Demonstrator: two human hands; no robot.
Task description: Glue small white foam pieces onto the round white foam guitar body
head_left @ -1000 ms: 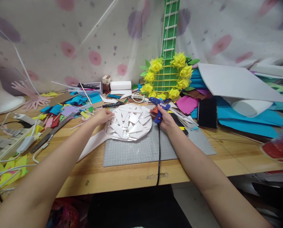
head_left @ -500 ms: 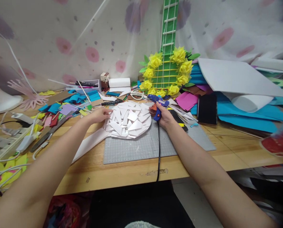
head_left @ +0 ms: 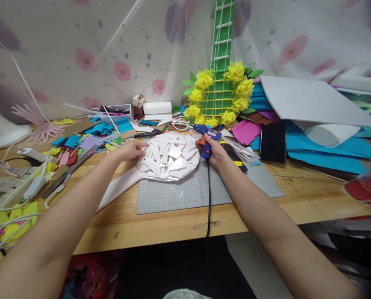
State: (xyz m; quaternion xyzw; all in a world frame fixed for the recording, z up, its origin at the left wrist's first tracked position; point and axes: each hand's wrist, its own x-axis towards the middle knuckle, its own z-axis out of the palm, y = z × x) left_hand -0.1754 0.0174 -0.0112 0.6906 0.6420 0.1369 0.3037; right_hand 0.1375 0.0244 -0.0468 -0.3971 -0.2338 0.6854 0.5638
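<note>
A round white craft piece (head_left: 173, 158), covered with overlapping angular white scraps, lies on a grey cutting mat (head_left: 179, 199). A long white strip (head_left: 119, 189) runs from its lower left onto the wood. My left hand (head_left: 132, 150) is closed on the piece's left edge, fingertips at the rim. In my right hand (head_left: 217, 153) is a blue glue gun with an orange trigger (head_left: 206, 145), held at the right rim. Its nozzle points left over the far side of the piece, and its black cord (head_left: 209, 195) hangs past the table's front edge.
Behind stands a green paper guitar (head_left: 216, 97) ringed with yellow flowers. Coloured scraps (head_left: 88, 141) and a power strip (head_left: 11, 182) with cables crowd the left. A phone (head_left: 272, 143), blue sheets (head_left: 322, 155) and a white board (head_left: 313, 99) lie right. Scissors (head_left: 180, 126) rest behind.
The view has shifted very slightly. Both hands, the glue gun and the white piece keep essentially the same places.
</note>
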